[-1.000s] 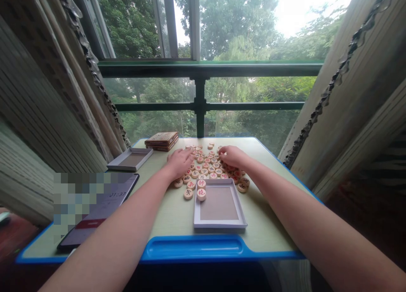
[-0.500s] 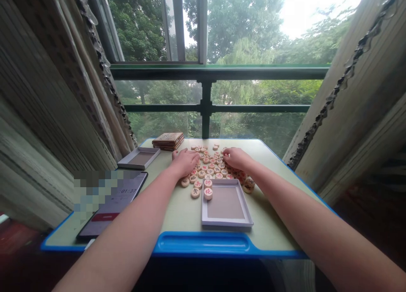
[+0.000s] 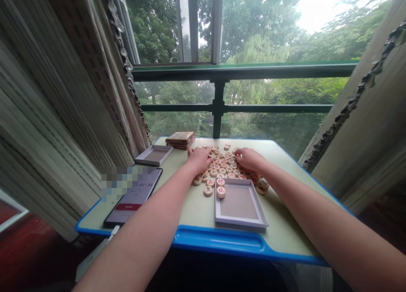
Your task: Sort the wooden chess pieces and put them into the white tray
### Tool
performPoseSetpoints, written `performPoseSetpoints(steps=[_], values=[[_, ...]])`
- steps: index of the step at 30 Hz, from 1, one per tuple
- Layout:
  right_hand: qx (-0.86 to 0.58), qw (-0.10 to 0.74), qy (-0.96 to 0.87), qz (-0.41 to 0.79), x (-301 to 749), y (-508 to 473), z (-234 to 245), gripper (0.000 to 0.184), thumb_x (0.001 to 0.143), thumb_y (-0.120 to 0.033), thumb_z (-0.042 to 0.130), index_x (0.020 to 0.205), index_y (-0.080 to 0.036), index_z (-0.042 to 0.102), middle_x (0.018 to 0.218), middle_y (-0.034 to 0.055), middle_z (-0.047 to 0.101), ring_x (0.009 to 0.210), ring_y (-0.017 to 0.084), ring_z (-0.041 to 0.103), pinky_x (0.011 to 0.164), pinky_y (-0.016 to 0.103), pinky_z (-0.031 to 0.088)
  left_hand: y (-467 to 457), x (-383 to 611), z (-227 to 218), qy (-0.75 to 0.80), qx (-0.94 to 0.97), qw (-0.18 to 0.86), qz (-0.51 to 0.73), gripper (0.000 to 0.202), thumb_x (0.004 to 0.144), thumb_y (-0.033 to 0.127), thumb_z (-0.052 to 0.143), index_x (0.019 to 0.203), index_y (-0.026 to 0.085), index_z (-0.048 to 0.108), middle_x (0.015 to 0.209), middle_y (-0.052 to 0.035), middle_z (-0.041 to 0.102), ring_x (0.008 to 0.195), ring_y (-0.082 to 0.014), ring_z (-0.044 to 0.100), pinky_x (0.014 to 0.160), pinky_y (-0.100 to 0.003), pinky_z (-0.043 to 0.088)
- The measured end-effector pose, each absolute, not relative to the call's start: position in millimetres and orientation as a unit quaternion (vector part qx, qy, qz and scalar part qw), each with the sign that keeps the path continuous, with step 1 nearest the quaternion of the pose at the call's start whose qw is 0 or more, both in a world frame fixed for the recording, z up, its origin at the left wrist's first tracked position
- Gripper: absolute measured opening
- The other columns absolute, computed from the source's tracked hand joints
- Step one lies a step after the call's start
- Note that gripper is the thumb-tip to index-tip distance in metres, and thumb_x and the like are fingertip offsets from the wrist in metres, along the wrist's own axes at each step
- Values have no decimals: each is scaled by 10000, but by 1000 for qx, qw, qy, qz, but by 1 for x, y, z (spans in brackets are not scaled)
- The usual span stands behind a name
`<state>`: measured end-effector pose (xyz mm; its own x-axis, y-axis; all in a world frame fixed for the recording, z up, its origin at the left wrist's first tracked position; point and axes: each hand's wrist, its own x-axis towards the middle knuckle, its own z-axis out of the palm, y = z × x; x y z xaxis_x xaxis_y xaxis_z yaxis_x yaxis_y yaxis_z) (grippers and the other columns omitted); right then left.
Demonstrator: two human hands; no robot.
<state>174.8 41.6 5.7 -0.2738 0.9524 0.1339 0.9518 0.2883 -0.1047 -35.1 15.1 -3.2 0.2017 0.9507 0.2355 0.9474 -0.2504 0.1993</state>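
Observation:
Round wooden xiangqi pieces (image 3: 222, 170) with red or dark characters lie in a loose heap across the middle of the table. My left hand (image 3: 199, 159) rests at the heap's left side, its fingers spread and touching pieces. On the right side, my right hand (image 3: 250, 159) has its thumb and fingers apart and bent around the pieces there; its palm and the pieces beneath are hidden. Near the heap stands a shallow white box tray (image 3: 240, 202). Two red-marked pieces, one of them a cannon piece (image 3: 221, 192), sit at its left edge.
A second shallow tray (image 3: 154, 155) lies at the far left, beside a stack of brown patterned boxes (image 3: 180, 140). A phone (image 3: 135, 199) with a running timer lies left of my forearm, near a white cable plug (image 3: 114, 231). The table (image 3: 285, 237) has a blue raised edge.
The view has turned slightly left, so everything sits farther right in the picture. Both hands stay at the heap with little visible movement against the pieces.

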Motion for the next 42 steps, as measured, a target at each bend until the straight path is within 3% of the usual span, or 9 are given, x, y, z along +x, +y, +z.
performPoseSetpoints(steps=[2, 7, 12, 14, 21, 28, 35, 42], values=[[-596, 84, -798, 5, 175, 43, 6, 325, 826, -274, 456, 1054, -188, 672, 1111, 116, 650, 992, 245, 585, 825, 308, 423, 15, -36, -3, 622, 768, 9, 149, 334, 843, 382, 458, 1069, 215, 638, 1130, -120, 620, 1084, -315, 488, 914, -468, 308], [-599, 81, -797, 12, 176, 44, 7, 347, 824, -235, 452, 1095, -161, 656, 1137, 120, 639, 1028, 242, 572, 858, 302, 410, 14, -37, -3, 629, 763, 32, 149, 262, 837, 338, 469, 921, 227, 690, 1065, -90, 648, 1070, -297, 506, 911, -455, 310], [-599, 106, -793, 11, 174, 40, 10, 364, 837, -231, 453, 1152, -157, 620, 1167, 122, 614, 1030, 233, 560, 879, 299, 403, 14, -35, -6, 610, 770, 38, 184, 331, 840, 286, 448, 1116, 289, 631, 1207, -42, 615, 1111, -279, 484, 923, -450, 300], [-587, 118, -801, -6, 172, 36, 12, 354, 834, -213, 452, 1135, -173, 635, 1168, 114, 607, 1038, 239, 542, 883, 307, 399, 14, -34, -8, 598, 779, 47, 182, 330, 864, 301, 406, 1083, 318, 652, 1182, -22, 636, 1137, -287, 466, 932, -459, 285], [-551, 118, -826, -24, 159, 25, 15, 310, 835, -200, 450, 1030, -209, 691, 1125, 77, 627, 1016, 244, 518, 877, 321, 393, 14, -34, -8, 613, 759, 56, 214, 234, 810, 378, 513, 867, 250, 700, 994, -56, 700, 1065, -273, 530, 918, -435, 300], [-518, 118, -847, -7, 153, 21, 12, 276, 841, -301, 499, 1016, -215, 694, 1126, 68, 639, 1023, 249, 517, 895, 328, 381, 15, -32, -8, 621, 753, 83, 201, 318, 808, 328, 505, 1081, 279, 660, 1078, -36, 678, 1051, -263, 544, 910, -415, 322], [-405, 110, -907, 11, 139, 22, 5, 299, 894, -297, 445, 1077, -238, 674, 1201, 29, 625, 1076, 213, 527, 981, 353, 299, 14, -29, -7, 616, 771, 39, 157, 324, 833, 428, 447, 1009, 317, 695, 1121, -56, 652, 1124, -302, 488, 884, -411, 350], [-409, 114, -905, 8, 136, 25, -3, 324, 890, -305, 453, 1141, -243, 648, 1264, 33, 582, 1078, 236, 511, 960, 376, 330, 16, -29, -8, 659, 728, 60, 181, 274, 786, 431, 512, 883, 231, 673, 989, -80, 684, 1031, -296, 550, 883, -418, 349]])
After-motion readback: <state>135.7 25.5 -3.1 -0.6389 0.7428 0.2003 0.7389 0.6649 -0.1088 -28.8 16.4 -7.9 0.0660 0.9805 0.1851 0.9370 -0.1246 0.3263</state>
